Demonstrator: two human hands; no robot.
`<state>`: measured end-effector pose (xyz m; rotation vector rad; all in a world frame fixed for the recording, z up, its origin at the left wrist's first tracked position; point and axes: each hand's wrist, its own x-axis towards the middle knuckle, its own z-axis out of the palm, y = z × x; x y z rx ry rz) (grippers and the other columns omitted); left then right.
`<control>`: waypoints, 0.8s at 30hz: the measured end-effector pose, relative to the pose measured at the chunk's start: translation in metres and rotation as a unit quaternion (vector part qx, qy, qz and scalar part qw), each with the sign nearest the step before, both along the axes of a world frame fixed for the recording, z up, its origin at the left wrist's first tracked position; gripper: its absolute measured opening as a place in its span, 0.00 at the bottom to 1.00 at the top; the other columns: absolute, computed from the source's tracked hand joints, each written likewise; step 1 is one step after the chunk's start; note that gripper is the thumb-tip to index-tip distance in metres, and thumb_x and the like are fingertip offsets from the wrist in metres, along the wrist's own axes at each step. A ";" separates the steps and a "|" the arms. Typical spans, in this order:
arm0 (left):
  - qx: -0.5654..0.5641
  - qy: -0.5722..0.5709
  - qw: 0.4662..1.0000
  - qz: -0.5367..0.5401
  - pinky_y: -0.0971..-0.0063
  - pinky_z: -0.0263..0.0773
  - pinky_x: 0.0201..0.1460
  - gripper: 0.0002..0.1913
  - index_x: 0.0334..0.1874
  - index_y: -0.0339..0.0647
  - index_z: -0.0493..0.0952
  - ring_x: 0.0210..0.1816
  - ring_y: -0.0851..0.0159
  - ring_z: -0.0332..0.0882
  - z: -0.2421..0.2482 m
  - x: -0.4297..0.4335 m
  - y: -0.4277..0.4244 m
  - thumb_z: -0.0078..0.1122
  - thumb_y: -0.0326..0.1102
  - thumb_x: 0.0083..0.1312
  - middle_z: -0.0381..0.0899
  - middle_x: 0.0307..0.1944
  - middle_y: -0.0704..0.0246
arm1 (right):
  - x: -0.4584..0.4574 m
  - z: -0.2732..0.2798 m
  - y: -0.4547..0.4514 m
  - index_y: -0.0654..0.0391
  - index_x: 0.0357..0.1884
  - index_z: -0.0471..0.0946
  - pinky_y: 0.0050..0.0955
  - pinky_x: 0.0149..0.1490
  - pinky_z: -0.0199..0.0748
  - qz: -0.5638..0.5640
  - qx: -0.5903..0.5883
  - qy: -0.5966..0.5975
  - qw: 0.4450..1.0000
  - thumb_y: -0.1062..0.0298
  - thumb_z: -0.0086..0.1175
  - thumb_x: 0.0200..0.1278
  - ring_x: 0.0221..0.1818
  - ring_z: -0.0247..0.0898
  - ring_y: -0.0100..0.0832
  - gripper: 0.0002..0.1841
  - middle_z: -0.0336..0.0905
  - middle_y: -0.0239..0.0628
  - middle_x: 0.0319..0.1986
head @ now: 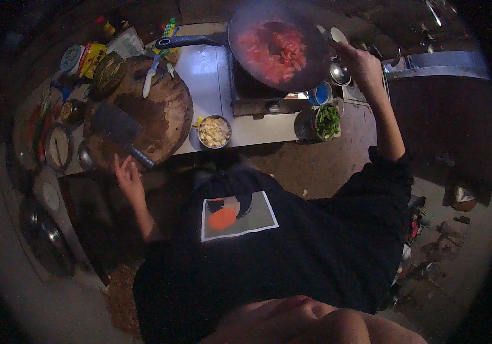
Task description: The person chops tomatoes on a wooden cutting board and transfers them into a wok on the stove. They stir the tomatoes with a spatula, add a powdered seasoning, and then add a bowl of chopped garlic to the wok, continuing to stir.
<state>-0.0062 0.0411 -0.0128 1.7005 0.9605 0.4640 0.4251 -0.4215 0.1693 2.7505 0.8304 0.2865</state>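
Note:
My right hand (362,64) is at the right rim of a dark wok (323,71), its fingers curled around what looks like a short side handle. Chopped red food (276,51), possibly tomato, steams in the wok. A long black handle (190,41) points left from it. My left hand (129,174) is empty with fingers apart, near the front edge of a round wooden chopping board (168,103). Close to those fingers is the handle of a cleaver (119,124) lying flat on the board. A white-handled knife (149,79) lies farther back on it.
Under the wok is a portable stove (254,106). A bowl of pale crumbly food (214,131) stands near the counter's front edge, and a container of chopped greens (327,122) is right of it. A green squash (109,71) and a dark jar (72,111) crowd the left.

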 end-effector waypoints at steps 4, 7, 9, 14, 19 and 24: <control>0.017 -0.001 1.000 0.003 0.81 0.69 0.36 0.30 0.74 0.48 0.54 0.46 0.70 0.76 0.004 -0.001 -0.003 0.53 0.32 0.70 0.76 0.55 0.63 | 0.031 -0.029 -0.001 0.35 0.58 0.72 0.41 0.29 0.73 0.046 -0.027 -0.084 0.995 0.57 0.51 0.64 0.26 0.78 0.44 0.19 0.78 0.39 0.23; 0.014 -0.013 1.000 -0.001 0.81 0.69 0.35 0.30 0.74 0.47 0.55 0.45 0.70 0.76 0.004 0.000 -0.003 0.53 0.32 0.71 0.76 0.55 0.62 | 0.023 -0.041 0.001 0.34 0.58 0.71 0.40 0.28 0.73 0.081 -0.035 0.006 0.996 0.59 0.51 0.64 0.27 0.78 0.43 0.19 0.78 0.39 0.24; 0.017 -0.022 1.000 -0.011 0.82 0.69 0.35 0.30 0.74 0.47 0.55 0.44 0.70 0.76 0.002 0.003 -0.002 0.53 0.32 0.70 0.76 0.55 0.62 | -0.002 -0.023 -0.002 0.33 0.58 0.73 0.40 0.27 0.73 0.151 -0.028 -0.006 0.988 0.64 0.54 0.61 0.26 0.78 0.42 0.22 0.77 0.38 0.22; 0.010 -0.018 1.000 -0.016 0.83 0.68 0.34 0.30 0.74 0.46 0.54 0.41 0.73 0.74 -0.004 0.004 -0.001 0.53 0.32 0.70 0.77 0.55 0.63 | -0.070 0.084 -0.007 0.36 0.54 0.78 0.38 0.30 0.74 0.074 -0.029 0.083 0.993 0.65 0.56 0.58 0.27 0.78 0.44 0.20 0.79 0.38 0.25; -0.003 -0.025 0.999 -0.020 0.83 0.68 0.34 0.31 0.74 0.47 0.53 0.40 0.74 0.74 -0.005 0.008 -0.003 0.52 0.31 0.71 0.76 0.55 0.63 | -0.078 0.090 0.003 0.38 0.49 0.80 0.39 0.31 0.74 0.039 -0.036 0.167 0.984 0.63 0.56 0.60 0.28 0.79 0.43 0.15 0.80 0.40 0.26; 0.003 -0.043 0.998 -0.036 0.82 0.68 0.35 0.31 0.74 0.46 0.53 0.41 0.73 0.74 -0.005 0.009 -0.002 0.52 0.31 0.71 0.76 0.55 0.63 | -0.045 0.028 0.006 0.41 0.53 0.78 0.41 0.36 0.75 -0.029 -0.038 0.105 0.993 0.57 0.54 0.63 0.36 0.79 0.45 0.16 0.82 0.42 0.34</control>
